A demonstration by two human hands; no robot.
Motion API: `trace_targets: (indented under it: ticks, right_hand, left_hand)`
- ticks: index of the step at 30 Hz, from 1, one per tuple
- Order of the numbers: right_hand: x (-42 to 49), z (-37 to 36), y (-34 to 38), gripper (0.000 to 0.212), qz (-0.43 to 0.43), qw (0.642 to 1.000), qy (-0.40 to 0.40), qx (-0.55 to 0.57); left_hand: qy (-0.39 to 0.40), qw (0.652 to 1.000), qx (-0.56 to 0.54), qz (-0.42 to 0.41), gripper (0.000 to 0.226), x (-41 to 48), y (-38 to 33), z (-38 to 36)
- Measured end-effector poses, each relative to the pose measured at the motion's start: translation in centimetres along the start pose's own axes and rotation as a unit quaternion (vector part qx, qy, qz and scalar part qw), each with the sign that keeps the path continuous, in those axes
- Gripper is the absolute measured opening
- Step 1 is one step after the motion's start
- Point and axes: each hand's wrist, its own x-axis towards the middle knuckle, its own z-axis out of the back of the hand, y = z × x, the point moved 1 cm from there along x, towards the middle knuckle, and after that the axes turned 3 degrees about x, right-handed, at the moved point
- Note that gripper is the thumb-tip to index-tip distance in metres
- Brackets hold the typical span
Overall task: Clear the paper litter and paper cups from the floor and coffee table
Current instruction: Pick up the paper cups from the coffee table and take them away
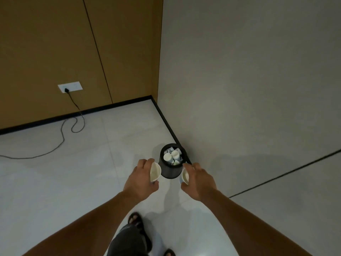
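Head view: left cup [155, 172], right cup [185, 176], each inside gripping fingers [146, 162] (bin [169, 173] close ahead).

The right hand [198, 179] hides most of its cup [185, 177], and the cable [63, 138] runs off the left edge

white paper cups [155, 172], black bin [170, 171], tan wall panels [46, 52], pale grey floor [73, 163], blk cable [55, 148].

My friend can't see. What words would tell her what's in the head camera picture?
The left hand grips one paper cup and the right hand grips a second cup, both close to a small black bin already holding cups and paper. A black cable trails over the pale floor to a wall socket.
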Motion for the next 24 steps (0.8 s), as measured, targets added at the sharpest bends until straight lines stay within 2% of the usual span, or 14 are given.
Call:
trace_targets:
  ticks: [6,14,20,24]
  right_hand:
    - [11.5,0.8,-1.8,0.075,-0.002,1.000,0.023,-0.015]
    - [25.5,-1.5,-3.6,0.075,-0.011,0.998,0.056,0.010]
    - [36.7,-8.4,-7.9,0.069,-0.005,0.997,0.073,0.020]
    - [43.8,-15.0,-12.5,0.077,0.006,0.996,0.086,0.017]
  left_hand:
    - [0.011,0.999,-0.032,0.006,0.077,11.9,0.6,-2.0]
    - [0.067,0.995,-0.067,0.018,0.087,25.1,4.1,-6.4]
    - [0.074,0.992,-0.076,0.069,0.084,33.1,8.7,-14.6]
    - [0.063,0.987,-0.095,0.116,0.083,37.6,11.1,-22.8]
